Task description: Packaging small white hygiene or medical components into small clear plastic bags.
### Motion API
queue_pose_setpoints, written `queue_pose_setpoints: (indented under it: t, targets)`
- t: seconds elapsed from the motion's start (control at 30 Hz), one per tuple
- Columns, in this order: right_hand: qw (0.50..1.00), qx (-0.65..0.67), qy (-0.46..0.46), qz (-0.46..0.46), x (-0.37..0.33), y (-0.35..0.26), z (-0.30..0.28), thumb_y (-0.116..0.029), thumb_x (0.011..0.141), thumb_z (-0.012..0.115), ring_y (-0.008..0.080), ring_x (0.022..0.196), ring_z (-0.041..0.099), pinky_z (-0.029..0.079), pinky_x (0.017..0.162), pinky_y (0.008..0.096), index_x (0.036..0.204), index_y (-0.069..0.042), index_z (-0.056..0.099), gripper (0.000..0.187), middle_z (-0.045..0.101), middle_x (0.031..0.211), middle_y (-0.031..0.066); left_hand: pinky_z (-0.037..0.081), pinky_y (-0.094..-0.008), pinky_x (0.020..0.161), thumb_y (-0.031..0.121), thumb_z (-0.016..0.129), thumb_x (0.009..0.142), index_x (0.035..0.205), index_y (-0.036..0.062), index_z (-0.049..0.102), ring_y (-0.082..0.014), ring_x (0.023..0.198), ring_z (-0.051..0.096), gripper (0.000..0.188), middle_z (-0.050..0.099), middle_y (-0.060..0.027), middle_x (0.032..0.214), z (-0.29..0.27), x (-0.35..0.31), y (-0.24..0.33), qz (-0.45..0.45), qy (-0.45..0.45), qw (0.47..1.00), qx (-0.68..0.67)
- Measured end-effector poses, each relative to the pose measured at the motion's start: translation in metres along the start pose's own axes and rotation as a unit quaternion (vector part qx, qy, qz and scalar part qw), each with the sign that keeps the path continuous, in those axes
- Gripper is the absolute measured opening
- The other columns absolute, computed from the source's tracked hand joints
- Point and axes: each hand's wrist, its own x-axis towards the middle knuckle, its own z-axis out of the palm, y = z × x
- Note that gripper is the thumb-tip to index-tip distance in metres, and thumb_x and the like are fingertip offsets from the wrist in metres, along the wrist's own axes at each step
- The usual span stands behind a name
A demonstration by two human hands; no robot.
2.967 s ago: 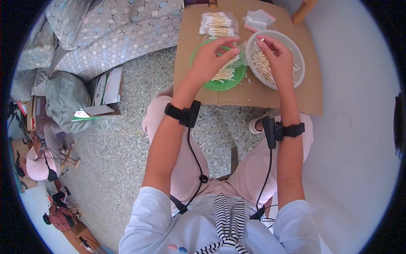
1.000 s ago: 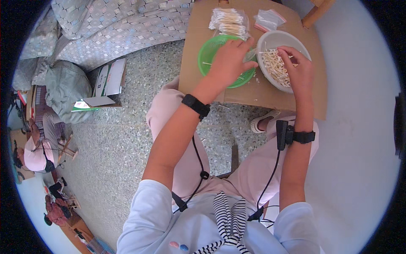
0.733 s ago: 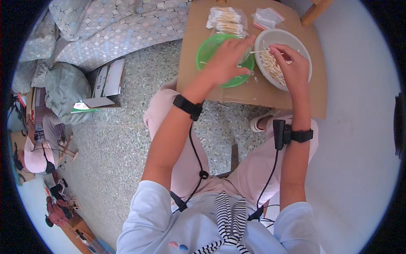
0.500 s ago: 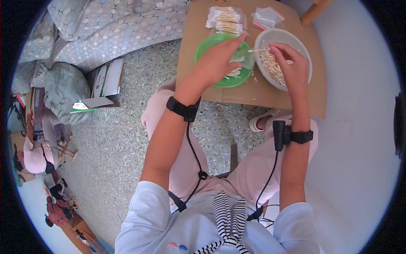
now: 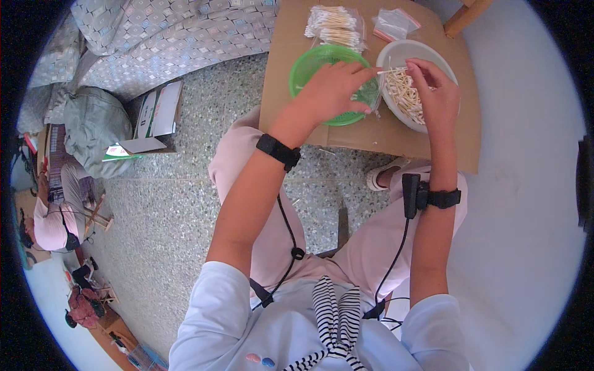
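My right hand [image 5: 440, 93] pinches a cotton swab [image 5: 392, 70] between thumb and fingertips over the white bowl [image 5: 450, 69]. The swab lies nearly level, its white tip pointing left. Below it, many loose cotton swabs [image 5: 405, 99] fill the bowl. My left hand [image 5: 334, 89] is over the green basket [image 5: 304, 62], with thumb and fingers apart and fingertips close to the swab's tip. Clear plastic [image 5: 370, 93] shows between its thumb and fingers; I cannot tell whether the hand touches it. The hand hides much of the basket's inside.
Behind the basket lies a bag of cotton swabs [image 5: 337, 26], with clear flat bags [image 5: 396, 25] beside it. All stand on a cardboard-covered table [image 5: 427, 147]. A wooden post [image 5: 465, 18] and white wall [image 5: 520, 123] border the right. An open carton [image 5: 158, 114] sits on the floor; people are at far left.
My left hand has moved right and slightly down, its fingers now nearer the swab. My right hand has shifted slightly right, still holding the swab.
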Motion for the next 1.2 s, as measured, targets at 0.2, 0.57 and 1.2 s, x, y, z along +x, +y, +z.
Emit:
queue_pose_setpoints:
  t: [0.2,0.57,1.2]
  targets:
    - [1.000,0.004,0.003,-0.015,0.001,0.006,-0.004,-0.022,0.084,0.068,0.0156,0.072,0.067,0.050,0.068,0.0266,0.096,-0.008,0.072,0.019,0.071,0.083,0.0075,0.047,-0.0426,0.082,0.037,0.069,0.076,0.129,0.0129,0.051,-0.0359,0.095,0.059,0.061,0.061,-0.0163,0.106,-0.002,0.002,0.002,-0.011,0.005,1.000,0.017]
    - [0.993,0.081,-0.058,0.059,-0.006,-0.017,-0.010,-0.018,0.086,0.066,0.0104,0.075,0.065,0.049,0.069,0.0234,0.099,-0.005,0.071,0.019,0.070,0.084,0.0063,0.047,-0.0374,0.086,0.035,0.070,0.079,0.116,0.0073,0.062,-0.0307,0.099,0.061,0.047,0.064,-0.0130,0.108,-0.020,-0.004,0.000,-0.037,0.069,0.995,-0.063]
    - [0.987,0.028,-0.141,-0.074,-0.011,-0.010,0.018,-0.021,0.085,0.066,0.0167,0.071,0.061,0.048,0.067,0.0280,0.098,-0.006,0.067,0.021,0.065,0.084,0.0079,0.049,-0.0352,0.083,0.024,0.070,0.080,0.108,0.0053,0.066,-0.0278,0.093,0.064,0.034,0.067,-0.0121,0.103,-0.021,0.000,-0.001,-0.069,0.080,0.987,-0.125]
